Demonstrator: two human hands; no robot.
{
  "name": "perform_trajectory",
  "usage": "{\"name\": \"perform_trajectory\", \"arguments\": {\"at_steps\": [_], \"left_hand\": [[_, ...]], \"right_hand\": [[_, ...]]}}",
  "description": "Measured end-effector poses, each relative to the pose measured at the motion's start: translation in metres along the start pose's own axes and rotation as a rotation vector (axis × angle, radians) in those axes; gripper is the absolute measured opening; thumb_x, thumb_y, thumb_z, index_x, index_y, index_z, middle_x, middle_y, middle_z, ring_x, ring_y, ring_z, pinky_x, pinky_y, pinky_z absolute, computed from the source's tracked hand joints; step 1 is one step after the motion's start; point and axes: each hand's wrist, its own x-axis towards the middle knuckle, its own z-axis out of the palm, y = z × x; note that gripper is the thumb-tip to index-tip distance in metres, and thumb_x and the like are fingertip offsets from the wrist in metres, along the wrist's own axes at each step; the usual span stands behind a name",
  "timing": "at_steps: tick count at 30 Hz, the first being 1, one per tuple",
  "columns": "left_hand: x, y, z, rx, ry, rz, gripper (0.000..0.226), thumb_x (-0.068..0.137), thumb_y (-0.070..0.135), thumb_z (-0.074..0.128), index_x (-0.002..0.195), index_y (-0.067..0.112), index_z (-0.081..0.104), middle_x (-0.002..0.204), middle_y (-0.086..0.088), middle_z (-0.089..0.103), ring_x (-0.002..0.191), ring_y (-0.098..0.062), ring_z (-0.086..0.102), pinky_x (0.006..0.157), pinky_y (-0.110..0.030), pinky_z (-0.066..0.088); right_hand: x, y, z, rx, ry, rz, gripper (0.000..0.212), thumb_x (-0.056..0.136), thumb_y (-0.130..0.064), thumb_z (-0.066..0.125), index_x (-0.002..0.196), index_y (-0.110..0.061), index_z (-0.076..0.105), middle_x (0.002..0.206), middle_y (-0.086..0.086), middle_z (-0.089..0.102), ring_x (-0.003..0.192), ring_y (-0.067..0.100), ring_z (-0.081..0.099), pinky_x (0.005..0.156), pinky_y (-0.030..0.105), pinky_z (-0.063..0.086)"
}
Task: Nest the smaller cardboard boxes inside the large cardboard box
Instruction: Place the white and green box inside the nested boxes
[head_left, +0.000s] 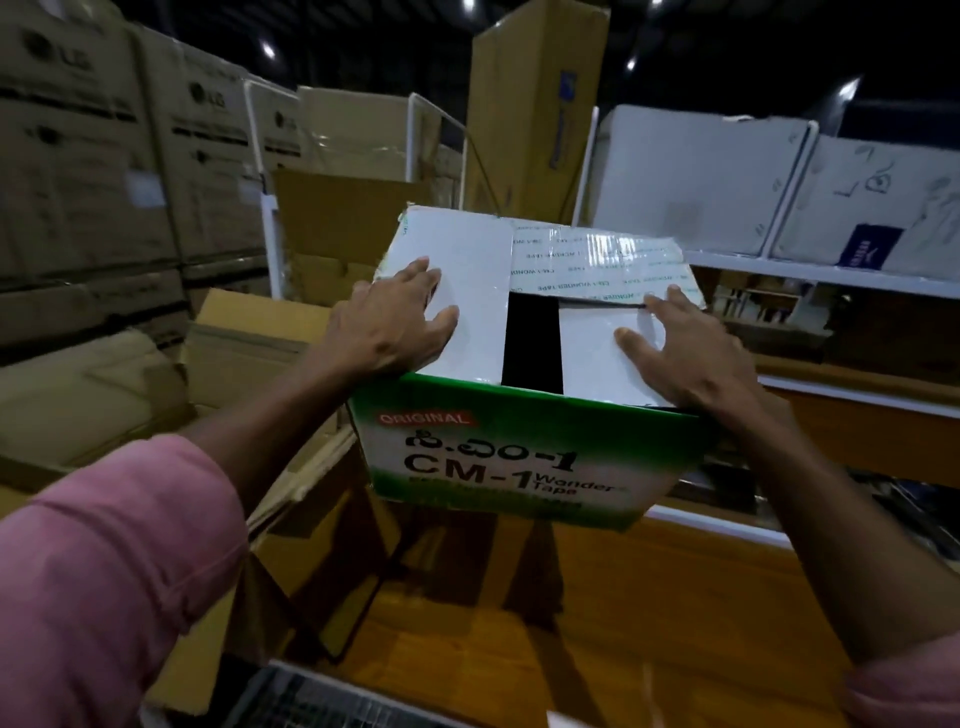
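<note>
Head view: we hold the green and white box (524, 447) at centre frame, left hand (395, 322) and right hand (685, 353) flat, fingers spread on its top flaps; press evenly so they stay down while lowering it into the open brown box (249, 332) at left

We're in a warehouse or stockroom: tall stacks of brown LG-branded cardboard cartons (83, 171) on the left, a towering upright brown carton (535, 104) behind, wrapped white appliances (696, 176) on the right, ceiling spotlights (268, 50) overhead.
</note>
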Motion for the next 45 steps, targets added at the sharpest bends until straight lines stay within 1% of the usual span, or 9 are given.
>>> {"name": "perform_trajectory", "arguments": {"at_steps": [5,10,16,21,24,28,35,41,45], "left_hand": [[-0.001,-0.067,-0.05,0.014,0.044,-0.016,0.091,0.083,0.075,0.021,0.158,0.024,0.031,0.169,0.006,0.017,0.144,-0.038,0.038,0.112,-0.063,0.034],[-0.002,-0.148,-0.107,0.065,0.129,0.026,0.064,0.099,0.054,0.039,0.15,0.015,0.042,0.163,-0.004,0.032,0.137,-0.037,0.044,0.11,-0.057,0.034],[0.014,-0.235,-0.154,-0.007,0.113,0.051,0.058,0.091,0.059,0.039,0.131,0.019,0.053,0.114,-0.007,0.062,0.099,-0.03,0.059,0.087,-0.049,0.05],[0.024,-0.262,-0.157,-0.067,0.118,0.096,0.054,0.095,0.054,0.043,0.134,0.018,0.054,0.123,-0.012,0.063,0.099,-0.029,0.057,0.095,-0.055,0.047],[0.025,-0.273,-0.154,-0.069,0.137,0.101,0.054,0.099,0.049,0.045,0.14,0.015,0.051,0.137,-0.013,0.059,0.116,-0.033,0.057,0.091,-0.044,0.04],[0.017,-0.28,-0.147,-0.072,0.153,0.088,0.056,0.1,0.048,0.047,0.146,0.017,0.048,0.143,-0.01,0.056,0.121,-0.031,0.056,0.099,-0.048,0.042],[0.011,-0.269,-0.127,-0.069,0.134,0.062,0.052,0.098,0.05,0.046,0.139,0.018,0.052,0.128,-0.011,0.062,0.1,-0.027,0.056,0.081,-0.043,0.043],[0.014,-0.227,-0.1,-0.132,0.083,0.091,0.068,0.092,0.058,0.041,0.149,0.022,0.046,0.158,-0.001,0.043,0.131,-0.038,0.052,0.105,-0.058,0.044],[0.02,-0.174,-0.076,-0.169,0.033,0.119,0.073,0.088,0.062,0.037,0.15,0.025,0.045,0.164,0.007,0.031,0.137,-0.039,0.046,0.106,-0.06,0.041]], "right_hand": [[0.022,-0.085,-0.005,-0.028,0.049,-0.043,0.074,0.098,-0.067,0.042,0.16,-0.028,0.029,0.171,0.0,0.015,0.151,0.034,0.03,0.112,0.062,0.033],[0.039,-0.188,-0.001,-0.025,0.125,-0.084,0.075,0.098,-0.068,0.042,0.159,-0.024,0.032,0.17,0.006,0.018,0.149,0.038,0.031,0.114,0.063,0.031],[0.051,-0.277,0.002,-0.058,0.133,-0.02,0.076,0.098,-0.067,0.044,0.157,-0.021,0.035,0.168,0.009,0.023,0.147,0.041,0.035,0.116,0.06,0.033],[0.053,-0.301,0.0,-0.106,0.148,0.023,0.076,0.097,-0.068,0.044,0.155,-0.02,0.038,0.167,0.011,0.027,0.144,0.043,0.038,0.114,0.061,0.035],[0.057,-0.31,0.002,-0.114,0.166,0.012,0.075,0.097,-0.067,0.045,0.156,-0.021,0.037,0.167,0.01,0.027,0.144,0.042,0.038,0.113,0.061,0.036],[0.063,-0.314,0.013,-0.094,0.148,0.001,0.074,0.097,-0.067,0.045,0.156,-0.022,0.038,0.167,0.009,0.028,0.142,0.043,0.04,0.112,0.062,0.037],[0.057,-0.295,0.028,-0.049,0.098,0.006,0.076,0.094,-0.07,0.043,0.153,-0.022,0.041,0.161,0.01,0.038,0.136,0.042,0.047,0.106,0.063,0.042],[0.031,-0.251,0.015,-0.059,0.117,0.048,0.068,0.099,-0.061,0.049,0.154,-0.022,0.041,0.166,0.009,0.029,0.144,0.04,0.039,0.113,0.062,0.035],[0.007,-0.199,-0.005,-0.093,0.132,0.124,0.066,0.098,-0.06,0.05,0.154,-0.025,0.041,0.167,0.005,0.028,0.145,0.04,0.037,0.114,0.061,0.034]]}}
